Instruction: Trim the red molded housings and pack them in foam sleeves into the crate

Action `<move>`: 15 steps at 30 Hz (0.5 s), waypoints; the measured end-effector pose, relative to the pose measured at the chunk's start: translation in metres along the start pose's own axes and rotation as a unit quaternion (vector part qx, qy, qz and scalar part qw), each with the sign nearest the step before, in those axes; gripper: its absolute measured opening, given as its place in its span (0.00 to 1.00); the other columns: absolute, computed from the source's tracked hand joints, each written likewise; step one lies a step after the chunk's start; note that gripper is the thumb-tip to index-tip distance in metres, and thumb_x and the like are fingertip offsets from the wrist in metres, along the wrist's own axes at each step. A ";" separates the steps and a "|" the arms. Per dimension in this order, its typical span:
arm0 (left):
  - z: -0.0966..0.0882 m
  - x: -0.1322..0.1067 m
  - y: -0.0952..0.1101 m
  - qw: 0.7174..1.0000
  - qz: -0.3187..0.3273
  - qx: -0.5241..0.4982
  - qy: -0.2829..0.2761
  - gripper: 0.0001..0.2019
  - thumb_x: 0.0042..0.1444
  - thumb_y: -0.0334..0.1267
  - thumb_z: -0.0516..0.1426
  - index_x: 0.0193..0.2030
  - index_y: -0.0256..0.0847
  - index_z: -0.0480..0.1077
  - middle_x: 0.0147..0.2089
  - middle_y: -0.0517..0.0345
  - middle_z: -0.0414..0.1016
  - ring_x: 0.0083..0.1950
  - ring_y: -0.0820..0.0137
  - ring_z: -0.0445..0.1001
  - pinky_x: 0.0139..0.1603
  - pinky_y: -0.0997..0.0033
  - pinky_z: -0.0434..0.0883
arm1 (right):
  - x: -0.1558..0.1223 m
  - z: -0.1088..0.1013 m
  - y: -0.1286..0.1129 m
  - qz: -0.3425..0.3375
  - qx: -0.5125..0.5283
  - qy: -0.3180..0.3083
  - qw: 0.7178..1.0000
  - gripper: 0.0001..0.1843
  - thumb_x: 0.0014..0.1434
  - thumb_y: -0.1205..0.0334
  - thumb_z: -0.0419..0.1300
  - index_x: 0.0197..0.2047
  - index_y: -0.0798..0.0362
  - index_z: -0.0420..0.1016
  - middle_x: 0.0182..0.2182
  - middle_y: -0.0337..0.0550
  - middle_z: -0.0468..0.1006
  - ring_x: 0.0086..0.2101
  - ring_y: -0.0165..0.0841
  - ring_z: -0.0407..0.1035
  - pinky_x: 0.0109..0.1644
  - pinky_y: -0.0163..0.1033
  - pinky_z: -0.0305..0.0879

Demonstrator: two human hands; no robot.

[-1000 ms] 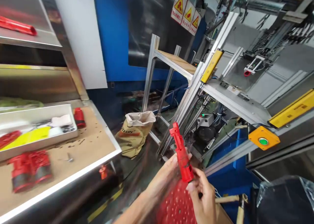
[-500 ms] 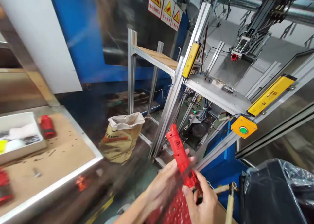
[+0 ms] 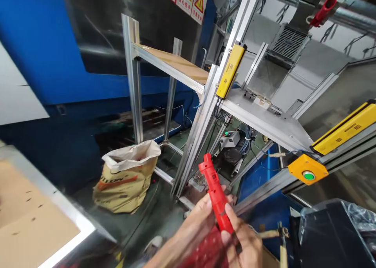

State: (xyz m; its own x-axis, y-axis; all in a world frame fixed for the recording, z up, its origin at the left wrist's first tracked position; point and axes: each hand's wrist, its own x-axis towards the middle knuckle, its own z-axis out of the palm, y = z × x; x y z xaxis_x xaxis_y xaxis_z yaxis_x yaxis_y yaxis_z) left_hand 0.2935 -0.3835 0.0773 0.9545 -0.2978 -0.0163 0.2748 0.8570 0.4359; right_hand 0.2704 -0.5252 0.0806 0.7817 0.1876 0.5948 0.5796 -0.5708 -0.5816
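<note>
In front of me is a red plastic tubular part [image 3: 216, 193], tilted, its narrower end pointing up and away. My left hand [image 3: 202, 211] is closed around its middle from the left, fingertips showing behind it. My right hand [image 3: 243, 238] pinches the lower end between thumb and fingers. A small dark object lies by the right fingers, too blurred to name. Below the hands is a red, bumpy surface [image 3: 205, 250], partly covered by my forearm.
A paper sack [image 3: 126, 185] stands open on the floor beside an aluminium frame [image 3: 190, 138]. At left is a table corner [image 3: 38, 217]. A yellow box with a green button [image 3: 308, 176], a hammer [image 3: 282, 240] and a plastic-covered black box [image 3: 329, 236] are at right. Overhead, a machine holds another red part [image 3: 323, 11].
My view has swung right, so the table slides off to the left. The overhead machine's red part has moved up and right. Both hands still hold the red tubular part.
</note>
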 end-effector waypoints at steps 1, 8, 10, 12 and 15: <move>-0.003 0.006 0.007 1.000 -0.004 -0.001 0.005 0.26 0.51 0.50 0.68 0.56 0.44 0.75 0.51 0.50 0.81 0.56 0.57 0.75 0.57 0.62 0.70 | 0.006 0.006 0.000 0.022 0.005 0.003 1.000 0.24 0.68 0.49 0.51 0.60 0.48 0.75 0.39 0.49 0.84 0.34 0.40 0.79 0.37 0.40 0.76; -0.024 0.046 0.058 0.998 -0.007 0.052 0.028 0.27 0.48 0.52 0.69 0.53 0.44 0.76 0.44 0.52 0.82 0.47 0.60 0.79 0.51 0.65 0.73 | 0.046 0.055 0.007 0.144 0.088 0.013 0.986 0.36 0.62 0.44 0.57 0.68 0.56 0.63 0.33 0.45 0.84 0.21 0.31 0.71 0.25 0.32 0.71; -0.030 0.056 0.067 0.997 -0.003 0.070 0.038 0.27 0.48 0.52 0.69 0.54 0.45 0.75 0.45 0.53 0.82 0.49 0.59 0.79 0.52 0.63 0.72 | 0.055 0.067 0.011 0.144 0.101 0.025 0.984 0.32 0.62 0.43 0.57 0.61 0.55 0.71 0.39 0.48 0.84 0.24 0.31 0.72 0.27 0.33 0.72; -0.037 0.064 0.076 0.995 0.012 0.093 0.039 0.27 0.49 0.53 0.68 0.55 0.46 0.75 0.46 0.53 0.82 0.50 0.59 0.78 0.55 0.63 0.71 | 0.064 0.077 0.016 0.139 0.085 0.033 0.986 0.30 0.61 0.41 0.57 0.56 0.55 0.77 0.42 0.50 0.83 0.23 0.31 0.71 0.25 0.33 0.71; -0.047 0.074 0.090 0.987 0.035 0.157 0.021 0.27 0.48 0.54 0.68 0.55 0.48 0.76 0.49 0.52 0.81 0.53 0.58 0.76 0.55 0.64 0.71 | 0.075 0.091 0.023 0.108 0.051 0.047 0.992 0.31 0.61 0.39 0.55 0.53 0.55 0.79 0.34 0.48 0.82 0.19 0.30 0.67 0.21 0.33 0.67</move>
State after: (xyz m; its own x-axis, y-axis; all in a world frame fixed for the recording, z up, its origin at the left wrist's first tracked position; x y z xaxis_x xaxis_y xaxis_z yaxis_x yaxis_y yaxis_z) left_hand 0.3944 -0.3090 0.0733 0.9758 -0.2184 -0.0110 0.1645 0.6998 0.6952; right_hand 0.3638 -0.4518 0.0614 0.8679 -0.0085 0.4967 0.4251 -0.5048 -0.7513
